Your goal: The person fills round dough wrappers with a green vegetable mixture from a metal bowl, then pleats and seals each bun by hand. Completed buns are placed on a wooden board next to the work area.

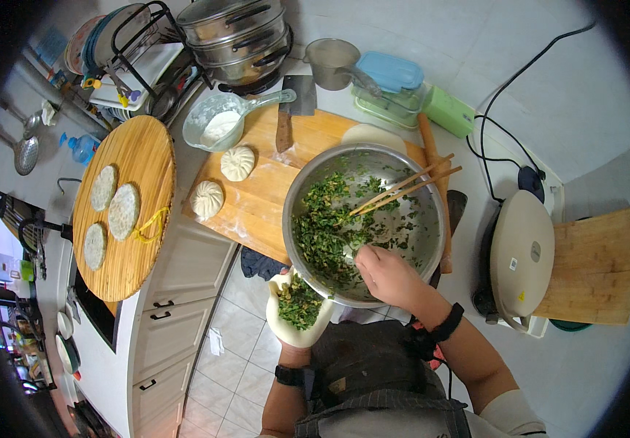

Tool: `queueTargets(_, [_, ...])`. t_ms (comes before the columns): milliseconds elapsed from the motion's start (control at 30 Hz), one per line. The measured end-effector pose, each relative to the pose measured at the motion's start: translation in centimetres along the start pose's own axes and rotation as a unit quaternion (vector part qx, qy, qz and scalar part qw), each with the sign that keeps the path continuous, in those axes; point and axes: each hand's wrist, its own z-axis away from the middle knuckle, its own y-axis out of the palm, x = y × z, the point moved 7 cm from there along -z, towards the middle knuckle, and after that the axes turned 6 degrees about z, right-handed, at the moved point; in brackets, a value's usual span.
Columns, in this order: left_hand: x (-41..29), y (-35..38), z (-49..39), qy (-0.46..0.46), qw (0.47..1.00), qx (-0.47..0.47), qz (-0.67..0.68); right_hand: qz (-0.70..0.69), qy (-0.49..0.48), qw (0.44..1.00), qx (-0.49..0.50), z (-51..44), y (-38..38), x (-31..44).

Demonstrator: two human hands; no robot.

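Observation:
My left hand cups a round dough wrapper from below, beside the near left rim of a large steel bowl. Chopped green filling is heaped on the wrapper, and the dough hides most of that hand. Over the bowl, my right hand is closed on what looks like a metal spoon, its head down among the greens. More chopped green filling lies mostly along the bowl's left side. A pair of wooden chopsticks leans in the bowl, tips in the filling and ends past the right rim.
Two pleated buns sit on the floured wooden board, near a cleaver and a flour scoop. A rolling pin lies right of the bowl. Flat cakes rest on a round slatted board at left; an electric griddle stands right.

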Motion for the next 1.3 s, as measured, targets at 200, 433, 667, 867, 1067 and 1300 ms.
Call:
queueTargets(200, [0.2,-0.7,0.1,0.002,0.999,-0.017,0.038,-0.148,0.041,0.988,0.035,1.6,0.1,-0.7])
queueTargets(433, [0.3,-1.1,-0.4,-0.011,0.996,-0.027,0.084,-0.381,0.084,0.92,0.038,2.3,1.4,-2.3])
queueTargets(667, [0.0,-1.0,-0.4,-0.017,0.996,-0.006,0.082,-0.299,0.081,0.951,-0.012,2.7,-0.1,-2.7])
queueTargets(867, [0.0,-0.5,-0.6,-0.018,0.995,-0.004,0.101,-0.122,0.096,0.987,-0.032,0.8,0.0,-2.9])
queueTargets(1067, [0.1,-1.1,-0.4,-0.031,0.992,-0.047,0.115,-0.224,0.073,0.972,-0.01,0.7,1.1,-2.0])
queueTargets(1300, [-0.1,-1.0,-0.4,-0.03,0.995,-0.024,0.097,-0.355,0.109,0.927,0.052,2.1,1.7,-1.6])
